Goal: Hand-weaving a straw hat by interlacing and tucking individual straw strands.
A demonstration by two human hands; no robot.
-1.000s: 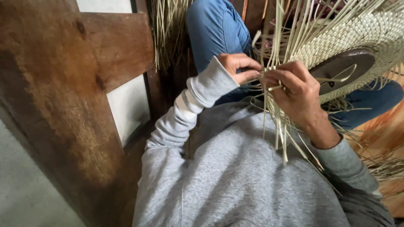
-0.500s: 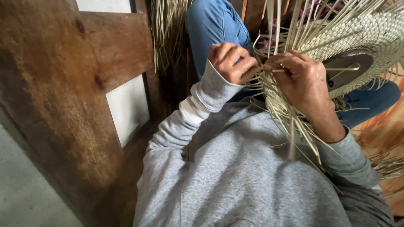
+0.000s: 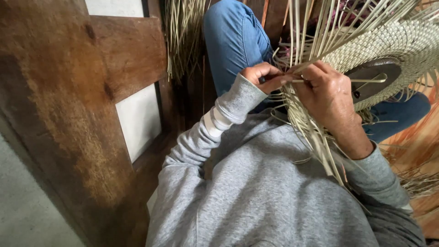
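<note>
A pale woven straw piece (image 3: 402, 43), round and flat, lies over my lap with a dark oval block (image 3: 372, 80) under it. Many loose straw strands (image 3: 311, 132) fan out from its near edge and hang toward my chest. My left hand (image 3: 263, 77) pinches strands at that edge, fingers curled. Beside it, my right hand (image 3: 327, 93) closes on a bundle of the same strands, the thumb pressing one strand flat. Both hands almost touch. I wear a grey sweatshirt and blue jeans.
A dark wooden frame (image 3: 68, 105) with a white panel (image 3: 137, 119) fills the left side. A bunch of dry straw (image 3: 183, 36) hangs behind my knee. More loose straw (image 3: 418, 183) lies on the orange surface at the right.
Both hands have shifted slightly along the woven edge, and the fan of loose strands has swung. The left fingers have curled tighter onto the strands.
</note>
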